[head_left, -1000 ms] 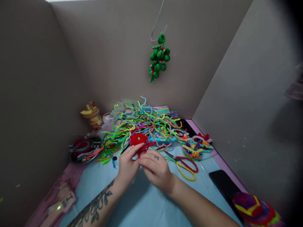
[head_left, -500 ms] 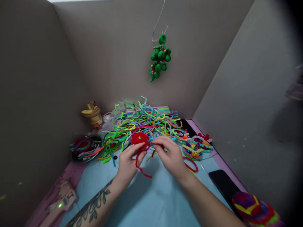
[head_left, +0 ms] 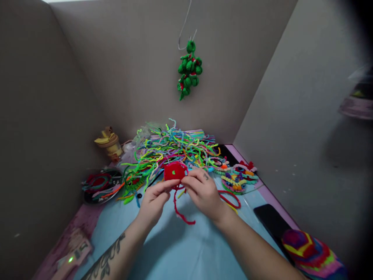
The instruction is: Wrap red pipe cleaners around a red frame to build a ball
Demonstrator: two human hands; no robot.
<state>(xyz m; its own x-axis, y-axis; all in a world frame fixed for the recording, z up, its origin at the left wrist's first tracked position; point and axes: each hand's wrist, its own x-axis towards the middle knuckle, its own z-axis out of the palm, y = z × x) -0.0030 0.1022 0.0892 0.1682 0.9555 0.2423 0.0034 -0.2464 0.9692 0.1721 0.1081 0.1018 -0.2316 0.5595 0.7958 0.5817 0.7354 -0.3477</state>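
Observation:
A round red piece of pipe-cleaner work [head_left: 171, 173], with a small green spot at its middle, is held up over the table between my two hands. My left hand [head_left: 154, 198] pinches its lower left edge between thumb and fingers. On its right edge, the fingertips of my right hand [head_left: 203, 192] are closed, pressing the rim. From the bottom of the piece hangs a loose red pipe-cleaner end [head_left: 182, 217]. Behind it spreads a big heap of colourful pipe cleaners [head_left: 180, 146]. The pads of my fingers are partly hidden.
Left stand a dark tray [head_left: 101, 196] of pipe-cleaner pieces, a yellow-brown cup [head_left: 110, 146] and a glue gun [head_left: 71, 258] with a green light. Right lie finished colourful pieces [head_left: 234, 182], a black phone [head_left: 272, 223] and a striped knitted item [head_left: 311, 252]. A green ornament [head_left: 190, 70] hangs above.
My right hand has moved left and now touches the red piece, where it was apart before. The piece faces me more, and its loose end hangs between the hands. The view shifted slightly.

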